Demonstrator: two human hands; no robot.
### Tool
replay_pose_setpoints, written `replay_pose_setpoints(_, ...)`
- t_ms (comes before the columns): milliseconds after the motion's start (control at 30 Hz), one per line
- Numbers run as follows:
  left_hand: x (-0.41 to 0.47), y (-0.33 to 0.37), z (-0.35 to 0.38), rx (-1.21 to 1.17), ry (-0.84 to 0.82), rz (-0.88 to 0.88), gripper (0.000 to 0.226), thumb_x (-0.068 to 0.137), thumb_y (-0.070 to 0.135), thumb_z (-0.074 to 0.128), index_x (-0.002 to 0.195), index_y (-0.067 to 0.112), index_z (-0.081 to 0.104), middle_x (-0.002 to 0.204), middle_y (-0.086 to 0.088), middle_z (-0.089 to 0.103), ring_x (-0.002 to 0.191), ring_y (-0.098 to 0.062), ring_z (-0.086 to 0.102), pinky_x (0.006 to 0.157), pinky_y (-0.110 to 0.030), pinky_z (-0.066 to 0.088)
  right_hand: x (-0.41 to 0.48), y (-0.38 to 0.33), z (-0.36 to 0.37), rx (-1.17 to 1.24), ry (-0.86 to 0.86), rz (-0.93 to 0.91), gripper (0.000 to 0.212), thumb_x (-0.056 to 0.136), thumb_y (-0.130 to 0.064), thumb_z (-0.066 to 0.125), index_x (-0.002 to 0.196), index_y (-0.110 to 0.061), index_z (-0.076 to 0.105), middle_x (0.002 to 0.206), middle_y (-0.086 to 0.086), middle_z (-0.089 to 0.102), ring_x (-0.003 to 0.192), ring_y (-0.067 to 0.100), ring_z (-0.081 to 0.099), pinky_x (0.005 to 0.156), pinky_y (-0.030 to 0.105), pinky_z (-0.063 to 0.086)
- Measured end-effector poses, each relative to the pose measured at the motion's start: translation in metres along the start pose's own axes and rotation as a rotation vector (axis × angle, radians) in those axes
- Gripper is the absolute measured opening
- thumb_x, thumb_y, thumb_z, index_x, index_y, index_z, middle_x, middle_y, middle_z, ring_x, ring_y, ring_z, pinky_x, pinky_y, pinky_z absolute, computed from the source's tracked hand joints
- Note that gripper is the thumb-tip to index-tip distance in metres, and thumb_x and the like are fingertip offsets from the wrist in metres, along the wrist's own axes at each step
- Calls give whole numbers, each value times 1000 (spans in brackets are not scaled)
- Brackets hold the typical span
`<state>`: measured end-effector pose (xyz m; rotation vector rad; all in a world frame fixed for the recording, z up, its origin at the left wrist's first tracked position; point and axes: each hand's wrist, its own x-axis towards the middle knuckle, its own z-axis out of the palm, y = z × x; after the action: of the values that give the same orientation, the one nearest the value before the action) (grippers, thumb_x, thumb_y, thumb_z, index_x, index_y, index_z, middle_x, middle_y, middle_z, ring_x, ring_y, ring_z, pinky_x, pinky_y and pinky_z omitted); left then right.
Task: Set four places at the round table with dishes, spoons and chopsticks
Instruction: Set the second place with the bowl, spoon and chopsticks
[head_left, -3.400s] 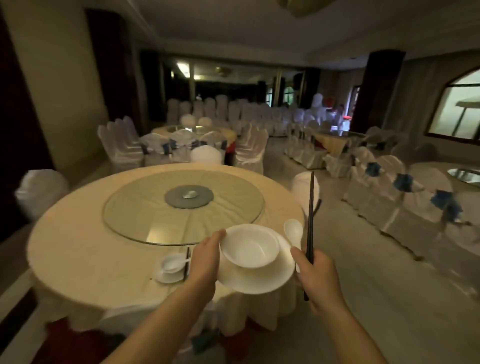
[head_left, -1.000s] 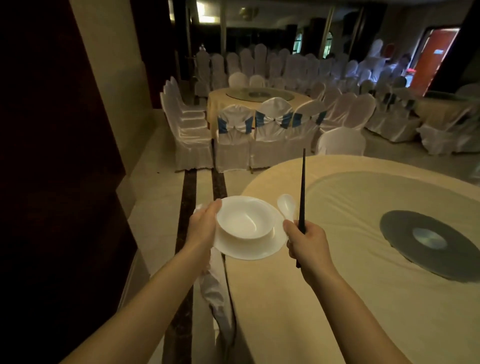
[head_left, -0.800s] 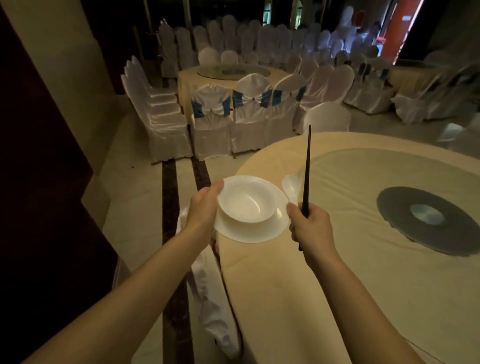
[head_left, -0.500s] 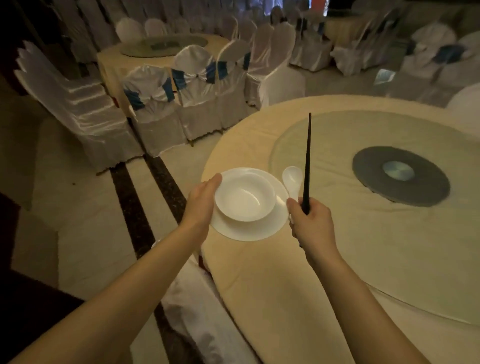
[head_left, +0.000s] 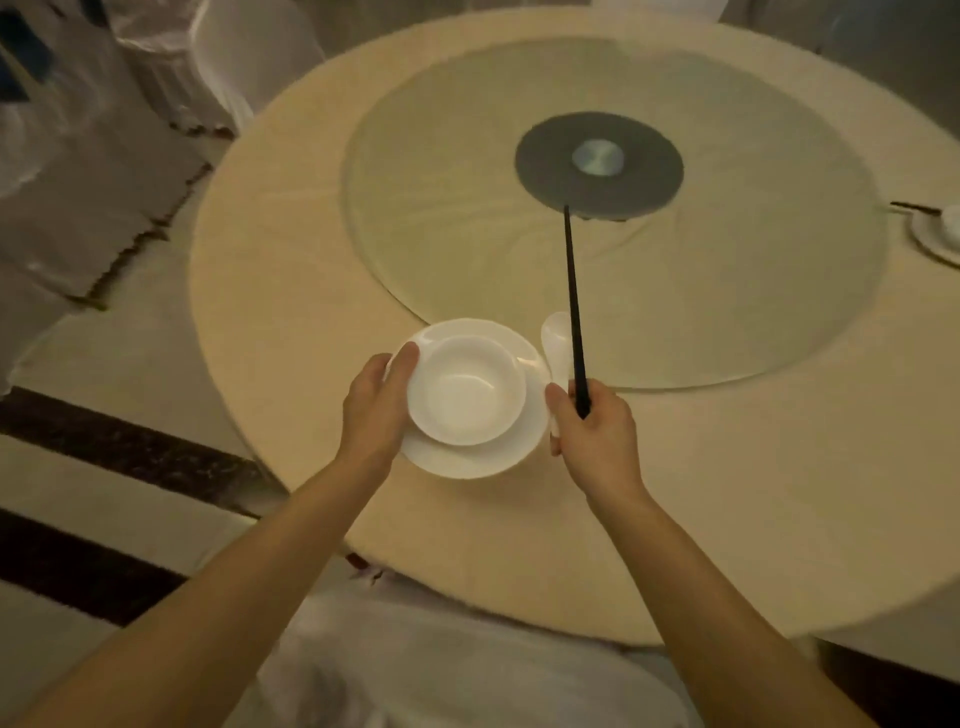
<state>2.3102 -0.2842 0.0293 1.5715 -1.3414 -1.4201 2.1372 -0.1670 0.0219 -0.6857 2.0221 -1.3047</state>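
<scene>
My left hand (head_left: 375, 410) grips the left rim of a white plate (head_left: 483, 457) with a white bowl (head_left: 466, 391) sitting on it, held over the near part of the round table (head_left: 291, 291). My right hand (head_left: 597, 434) holds black chopsticks (head_left: 573, 306) pointing away from me and a white spoon (head_left: 555, 340) whose bowl sticks up beside the plate. At the table's right edge lies another place setting (head_left: 937, 236), cut off by the frame, with chopsticks beside it.
A glass turntable (head_left: 467, 208) with a dark hub (head_left: 597, 162) fills the table's middle. A white-covered chair (head_left: 467, 670) stands right below me at the table edge. More covered chairs (head_left: 78, 156) crowd the upper left across the floor.
I have walked round the table and now look straight down on it. The plate, bowl, spoon and chopsticks have come in over the tabletop near its front edge.
</scene>
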Motion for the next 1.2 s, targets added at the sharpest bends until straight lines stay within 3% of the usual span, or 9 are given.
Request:
replay_pose_setpoints(233, 29, -67, 22, 137, -139, -59, 34, 97, 54, 50, 109, 25, 63, 105, 8, 66, 94, -12, 63, 77, -34, 48, -4, 69, 15, -47, 92, 104, 25, 97, -29, 61, 88, -5, 58, 67, 8, 61, 47, 7, 57, 47, 17, 46)
replay_pose_setpoints(400, 47, -102, 43, 234, -207, -45, 37, 98, 52, 49, 111, 20, 63, 104, 5, 65, 89, -10, 61, 68, -24, 44, 3, 111, 17, -128, 121, 141, 25, 97, -30, 61, 82, -10, 56, 69, 7, 62, 59, 24, 66, 56, 28, 49)
replay_pose_setpoints(600, 57, -124, 62, 399, -324, 9, 37, 98, 52, 49, 102, 18, 64, 97, 3, 66, 81, -7, 59, 63, -18, 41, 4, 142, 12, -175, 139, 177, 23, 97, -29, 62, 83, -11, 58, 61, -7, 57, 51, 6, 61, 64, 42, 57)
replay_pose_setpoints(700, 61, -128, 69, 477, -353, 36, 40, 98, 53, 48, 96, 16, 63, 92, 3, 65, 77, -7, 58, 62, -19, 40, 7, 151, 9, -182, 136, 202, 23, 97, -29, 62, 84, -10, 59, 64, -6, 59, 55, 6, 64, 68, 46, 60)
replay_pose_setpoints(900, 69, -134, 77, 654, -335, 145, 55, 91, 66, 43, 93, 14, 61, 94, -6, 65, 86, -25, 61, 75, -37, 48, 12, 165, 5, -204, 130, 204, 21, 98, -24, 60, 84, -9, 60, 63, -1, 68, 55, -1, 64, 56, 12, 44)
replay_pose_setpoints(1033, 70, -131, 77, 665, -332, 142, 53, 94, 63, 45, 97, 12, 62, 94, -4, 67, 86, -23, 62, 75, -37, 49, 14, 166, 5, -170, 139, 218, 22, 98, -27, 61, 86, -9, 64, 65, -2, 69, 57, 0, 64, 63, 20, 47)
replay_pose_setpoints(1133, 69, -127, 73, 660, -340, 152, 46, 99, 53, 46, 107, 11, 64, 98, -1, 67, 89, -22, 62, 76, -34, 47, 13, 163, -5, -71, 193, 206, 26, 96, -33, 63, 82, -12, 69, 64, 2, 68, 62, 16, 65, 71, 33, 54)
replay_pose_setpoints(1200, 67, -126, 69, 672, -364, 189, 40, 101, 47, 44, 102, 13, 65, 94, -1, 68, 86, -22, 62, 72, -33, 46, 11, 156, -15, 15, 214, 221, 26, 95, -35, 65, 83, -13, 72, 66, 10, 66, 61, 17, 59, 68, 35, 50)
